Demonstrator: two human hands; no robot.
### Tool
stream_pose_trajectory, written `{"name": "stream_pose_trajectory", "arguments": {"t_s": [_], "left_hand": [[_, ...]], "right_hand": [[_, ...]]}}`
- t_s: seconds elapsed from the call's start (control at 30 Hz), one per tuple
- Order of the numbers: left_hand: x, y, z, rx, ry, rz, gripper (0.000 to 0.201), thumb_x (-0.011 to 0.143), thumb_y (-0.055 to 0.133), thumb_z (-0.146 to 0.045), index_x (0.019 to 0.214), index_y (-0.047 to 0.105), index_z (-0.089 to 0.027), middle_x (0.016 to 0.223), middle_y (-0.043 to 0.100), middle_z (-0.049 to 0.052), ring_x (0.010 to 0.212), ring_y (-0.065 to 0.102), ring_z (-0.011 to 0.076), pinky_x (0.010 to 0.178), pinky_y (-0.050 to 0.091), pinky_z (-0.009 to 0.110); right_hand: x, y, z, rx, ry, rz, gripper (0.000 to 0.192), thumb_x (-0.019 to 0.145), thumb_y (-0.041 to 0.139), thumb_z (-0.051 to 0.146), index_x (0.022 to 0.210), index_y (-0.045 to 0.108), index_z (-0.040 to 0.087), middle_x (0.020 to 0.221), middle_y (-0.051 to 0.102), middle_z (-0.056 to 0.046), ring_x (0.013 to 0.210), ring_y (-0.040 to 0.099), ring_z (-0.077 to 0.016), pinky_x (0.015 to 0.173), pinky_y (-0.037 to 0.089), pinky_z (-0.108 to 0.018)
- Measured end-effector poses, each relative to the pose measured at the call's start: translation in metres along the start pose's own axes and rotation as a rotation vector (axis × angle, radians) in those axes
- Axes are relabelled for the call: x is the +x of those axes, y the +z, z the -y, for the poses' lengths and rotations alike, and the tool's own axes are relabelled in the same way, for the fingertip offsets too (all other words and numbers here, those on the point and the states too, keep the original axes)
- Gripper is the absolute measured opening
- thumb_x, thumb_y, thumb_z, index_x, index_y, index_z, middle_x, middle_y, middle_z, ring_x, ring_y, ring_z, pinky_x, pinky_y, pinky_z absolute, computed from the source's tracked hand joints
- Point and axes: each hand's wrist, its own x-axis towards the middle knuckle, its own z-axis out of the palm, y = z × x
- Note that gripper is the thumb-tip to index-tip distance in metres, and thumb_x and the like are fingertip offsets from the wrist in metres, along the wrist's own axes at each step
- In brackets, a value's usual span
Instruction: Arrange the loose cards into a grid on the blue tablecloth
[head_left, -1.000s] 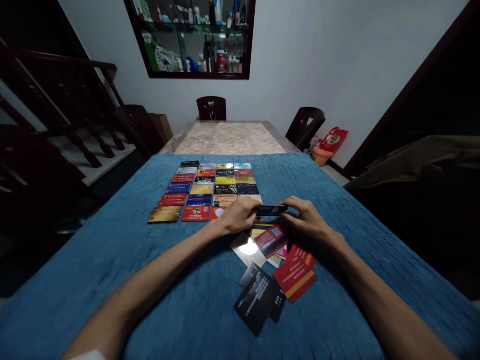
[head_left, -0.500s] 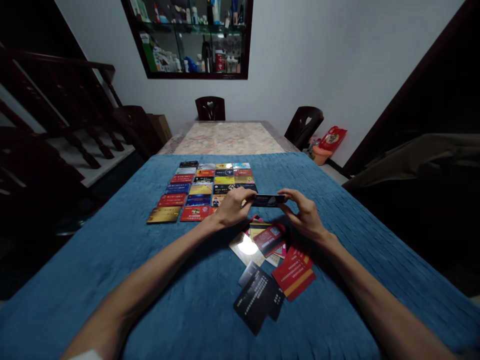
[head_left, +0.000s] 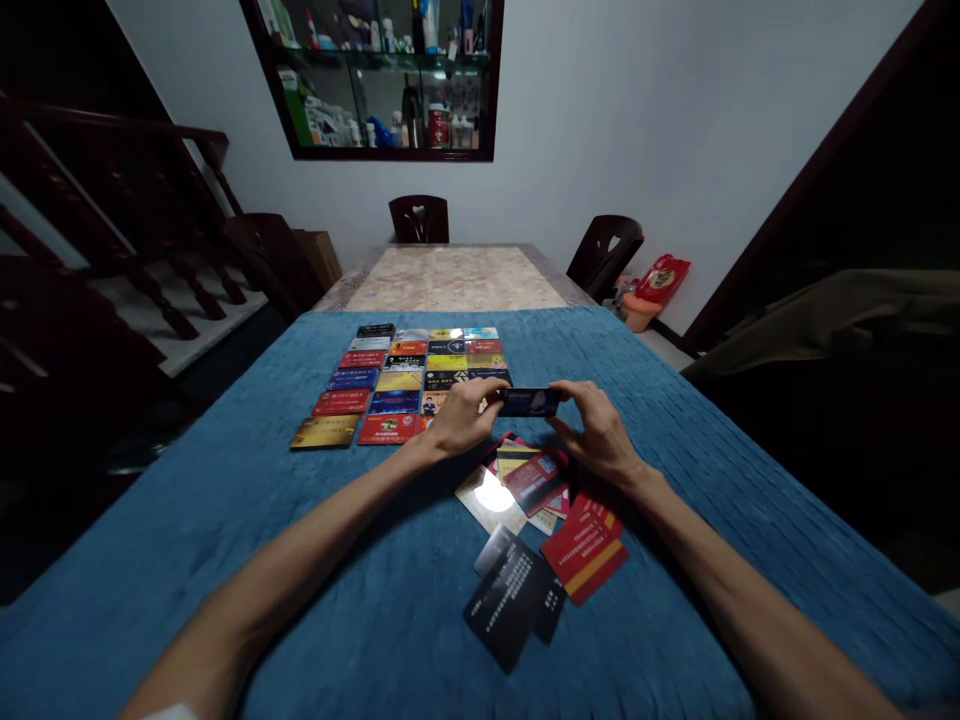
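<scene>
A: What is laid out at the left of the blue cloth (head_left: 225, 540)?

B: A grid of cards (head_left: 405, 385) is set out face up in neat rows, gold and red ones in the nearest row. At its near right corner the grid is partly covered by the left hand (head_left: 463, 415).

A: And what is held there?

B: A dark card (head_left: 529, 401) is pinched by its short ends, the left hand at one end and the right hand (head_left: 592, 432) at the other. Both hands are closed on it with fingertips only. It is held level, clear of the cloth, over the right edge of the grid.

A: What has been altered in the last second?

B: A second ago the card was held lower and nearer, just above the loose pile. It has since been lifted and carried a little toward the grid, and more of its dark face is now turned to the camera. The rows themselves have not been changed.

A: What can be judged from that?

B: The card seems to have been taken out of the pile and brought to the rows, but it has not been set down.

A: And to the right?

B: A loose pile of cards (head_left: 525, 480) is left under the hands, with a black card (head_left: 510, 600) and a red card (head_left: 585, 550) nearer the person.
</scene>
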Motion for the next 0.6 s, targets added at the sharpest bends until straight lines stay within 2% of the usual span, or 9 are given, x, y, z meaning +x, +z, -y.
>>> {"name": "stream_pose_trajectory", "arguments": {"t_s": [0.17, 0.43, 0.6], "left_hand": [[0.0007, -0.0006, -0.0026, -0.018, -0.054, 0.015, 0.027, 0.081, 0.061, -0.006, 0.105, 0.068, -0.016, 0.089, 0.073, 0.004, 0.076, 0.066, 0.0148, 0.078, 0.053, 0.028], [-0.0003, -0.001, -0.005, -0.045, -0.093, 0.055, 0.026, 0.082, 0.059, -0.007, 0.106, 0.067, -0.014, 0.091, 0.073, 0.004, 0.077, 0.066, 0.0149, 0.079, 0.053, 0.028], [-0.0018, -0.0009, -0.0071, -0.073, -0.077, 0.066, 0.037, 0.083, 0.056, -0.006, 0.118, 0.061, -0.017, 0.093, 0.071, 0.002, 0.079, 0.066, 0.0145, 0.081, 0.053, 0.028]], "right_hand": [[0.0002, 0.0009, 0.0017, -0.057, -0.036, 0.005, 0.042, 0.093, 0.058, 0.026, 0.132, 0.045, 0.02, 0.114, 0.063, -0.013, 0.101, 0.059, -0.0285, 0.082, 0.049, -0.041], [0.0021, 0.0014, 0.0065, -0.126, -0.044, 0.026, 0.04, 0.095, 0.054, 0.031, 0.133, 0.048, 0.019, 0.112, 0.063, -0.014, 0.099, 0.057, -0.0284, 0.081, 0.048, -0.041], [0.003, 0.0007, 0.0094, -0.171, -0.013, 0.0, 0.038, 0.093, 0.057, 0.029, 0.129, 0.054, 0.019, 0.113, 0.058, -0.014, 0.102, 0.052, -0.0298, 0.085, 0.049, -0.044]]}}
